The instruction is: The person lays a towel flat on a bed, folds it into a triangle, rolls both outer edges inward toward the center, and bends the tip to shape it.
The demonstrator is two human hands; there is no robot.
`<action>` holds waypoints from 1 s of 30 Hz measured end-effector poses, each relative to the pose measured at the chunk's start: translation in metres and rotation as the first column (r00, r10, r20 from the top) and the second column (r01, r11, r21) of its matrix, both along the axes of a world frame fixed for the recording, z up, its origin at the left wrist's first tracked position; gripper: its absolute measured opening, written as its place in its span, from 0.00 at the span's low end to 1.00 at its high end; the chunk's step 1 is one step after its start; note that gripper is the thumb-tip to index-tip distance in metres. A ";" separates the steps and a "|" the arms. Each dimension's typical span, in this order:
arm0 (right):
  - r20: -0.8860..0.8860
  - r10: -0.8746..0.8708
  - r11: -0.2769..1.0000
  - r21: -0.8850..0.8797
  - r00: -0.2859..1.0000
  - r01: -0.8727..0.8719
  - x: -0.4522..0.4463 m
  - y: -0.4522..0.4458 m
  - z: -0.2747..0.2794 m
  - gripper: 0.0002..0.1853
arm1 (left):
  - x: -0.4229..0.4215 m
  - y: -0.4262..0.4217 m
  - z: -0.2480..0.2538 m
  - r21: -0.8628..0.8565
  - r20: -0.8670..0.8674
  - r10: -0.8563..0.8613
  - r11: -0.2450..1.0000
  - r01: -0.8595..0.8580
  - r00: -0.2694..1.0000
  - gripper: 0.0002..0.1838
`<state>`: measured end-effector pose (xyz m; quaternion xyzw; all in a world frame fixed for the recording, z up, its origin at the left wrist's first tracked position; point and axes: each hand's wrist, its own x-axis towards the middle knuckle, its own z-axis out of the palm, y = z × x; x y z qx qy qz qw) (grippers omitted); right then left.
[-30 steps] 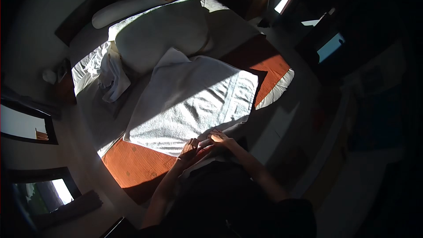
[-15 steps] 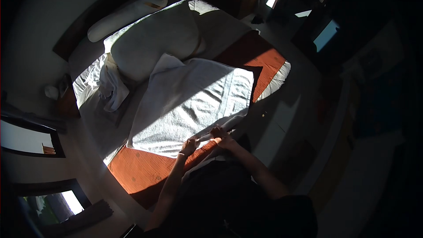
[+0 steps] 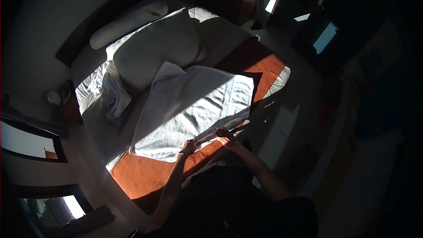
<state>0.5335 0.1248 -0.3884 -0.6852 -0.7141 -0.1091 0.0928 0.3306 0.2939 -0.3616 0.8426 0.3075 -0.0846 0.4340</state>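
Observation:
A large white towel [image 3: 194,105] lies spread on the bed, its near edge gathered into a narrow roll. My left hand [image 3: 189,147], with a band at the wrist, is closed around that edge. To its right, my right hand [image 3: 226,138] bends its fingers over the same roll; its fingertips are partly in shadow. Under the towel, an orange-red bed runner [image 3: 145,174] crosses the bed and shows in front of it and at the far right.
Behind the towel lie a big pale pillow [image 3: 156,39] and a long bolster [image 3: 130,24] by the dark headboard [image 3: 72,44]. Crumpled white cloth [image 3: 108,90] rests at the left. Windows [image 3: 28,139] line the left wall. Strong sunlight and deep shadow cut across the bed.
My right hand has shifted slightly right along the towel's edge, away from my left hand. The whole view has dipped a little; the left hand still grips the edge.

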 end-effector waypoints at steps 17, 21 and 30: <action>0.168 0.128 0.923 0.340 0.977 -0.180 0.036 0.048 -0.050 0.17 | -0.001 -0.019 -0.043 0.698 0.210 -0.236 0.716 0.023 0.949 0.31; 0.001 -0.027 0.999 -0.023 1.000 0.027 0.025 0.036 -0.002 0.23 | 0.019 0.002 -0.014 0.354 0.073 -0.027 0.935 0.000 0.997 0.22; -0.171 -0.080 0.996 0.015 0.982 0.084 0.034 0.048 -0.011 0.15 | 0.019 -0.014 0.017 0.654 0.151 -0.149 0.756 0.015 0.977 0.25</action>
